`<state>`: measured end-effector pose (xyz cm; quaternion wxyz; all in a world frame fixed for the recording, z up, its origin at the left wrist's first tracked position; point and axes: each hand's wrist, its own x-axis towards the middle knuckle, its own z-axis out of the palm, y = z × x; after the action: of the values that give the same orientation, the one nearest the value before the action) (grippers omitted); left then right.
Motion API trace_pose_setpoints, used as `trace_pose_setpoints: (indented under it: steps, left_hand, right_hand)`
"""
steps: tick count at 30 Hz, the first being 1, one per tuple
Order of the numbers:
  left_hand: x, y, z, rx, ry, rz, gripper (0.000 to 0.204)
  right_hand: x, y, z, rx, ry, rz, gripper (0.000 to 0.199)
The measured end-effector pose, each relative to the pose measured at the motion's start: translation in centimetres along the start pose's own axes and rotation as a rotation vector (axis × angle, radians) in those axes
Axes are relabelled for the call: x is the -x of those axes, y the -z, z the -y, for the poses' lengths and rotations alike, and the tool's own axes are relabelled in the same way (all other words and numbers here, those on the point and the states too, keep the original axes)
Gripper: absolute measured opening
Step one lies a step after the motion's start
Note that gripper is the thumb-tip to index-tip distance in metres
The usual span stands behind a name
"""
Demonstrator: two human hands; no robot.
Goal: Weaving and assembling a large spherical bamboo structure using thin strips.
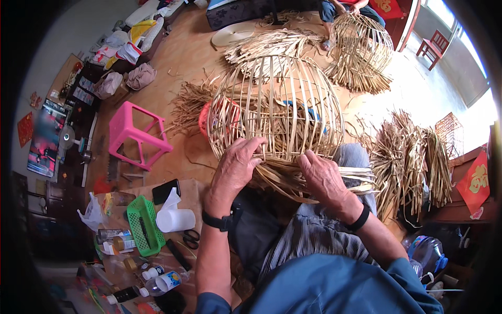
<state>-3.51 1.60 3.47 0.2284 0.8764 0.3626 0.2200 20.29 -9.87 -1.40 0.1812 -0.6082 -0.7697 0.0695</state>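
A round, open-ribbed basket [293, 73] of pale split strips rests before my knees. On its near edge, my left hand [235, 165] has thumb and fingers closed around a rib. My right hand [327, 180] pinches the same edge a little to the right, fingers bent over the strips. Loose brown and pale strips [280, 180] hang between my hands, and pale ends [355, 178] stick out past my right hand. Through the ribs show a red basket [205, 118] and something blue. My fingertips partly hide the weave.
A pink stool [137, 133] stands at left. A low table carries a green basket [145, 225], a white paper roll [176, 220], scissors [192, 239] and bottles. Dried strip bundles [402, 162] stand at right. Another person [355, 8] handles a similar basket [361, 47] at the far right.
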Motion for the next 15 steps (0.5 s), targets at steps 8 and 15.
trace_pose_setpoints:
  steps: [8,15]
  left_hand:
    - [-4.0,1.0,2.8,0.116,0.06,0.371,0.029]
    - [-6.3,2.0,3.9,0.235,0.106,0.589,0.031]
  right_hand:
    - [1.4,1.6,-0.6,-0.032,0.077,-0.214,0.038]
    - [0.8,-0.3,4.6,-0.048,0.023,-0.133,0.046]
